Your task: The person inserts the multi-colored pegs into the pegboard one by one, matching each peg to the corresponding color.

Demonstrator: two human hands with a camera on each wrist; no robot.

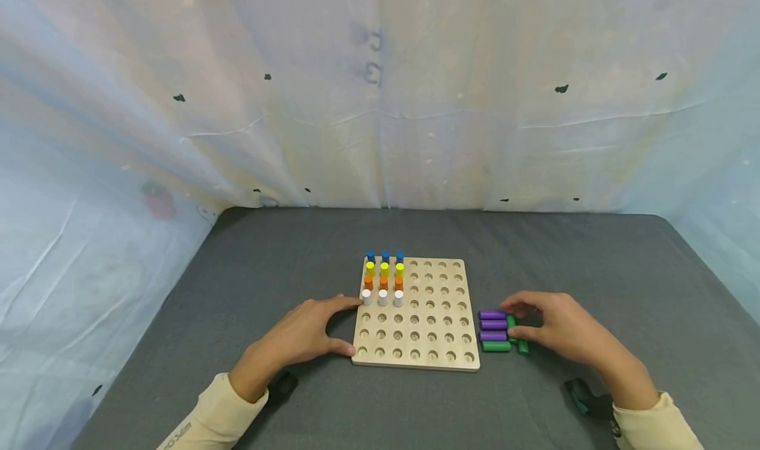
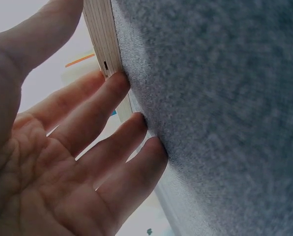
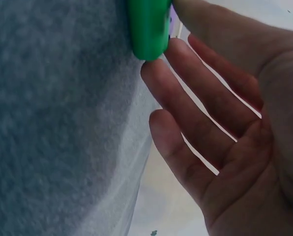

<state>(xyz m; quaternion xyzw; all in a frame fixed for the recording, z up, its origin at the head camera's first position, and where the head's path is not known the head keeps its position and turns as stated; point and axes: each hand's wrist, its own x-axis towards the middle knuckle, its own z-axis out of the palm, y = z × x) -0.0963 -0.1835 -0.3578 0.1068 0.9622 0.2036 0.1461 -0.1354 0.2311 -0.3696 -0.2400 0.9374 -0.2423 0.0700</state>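
In the head view a light wooden pegboard [image 1: 415,336] lies on the table, its back-left holes filled with rows of blue pegs [image 1: 385,257], yellow pegs [image 1: 384,269], orange pegs [image 1: 383,283] and white pegs [image 1: 382,297]. My left hand [image 1: 305,331] rests at the board's left side, thumb at the front corner and index finger farther back, fingers spread. Three purple pegs [image 1: 493,324] lie beside the board's right edge with green pegs [image 1: 495,346] around them. Over these, my right hand [image 1: 555,324] has thumb and index finger apart; a green peg [image 3: 150,32] lies right at its fingertips.
A grey cloth covers the table [image 1: 285,258]. Pale sheeting [image 1: 439,160] hangs behind it and on both sides. Most of the board's front and right holes hold no pegs. Dark straps [image 1: 584,397] sit at the wrists.
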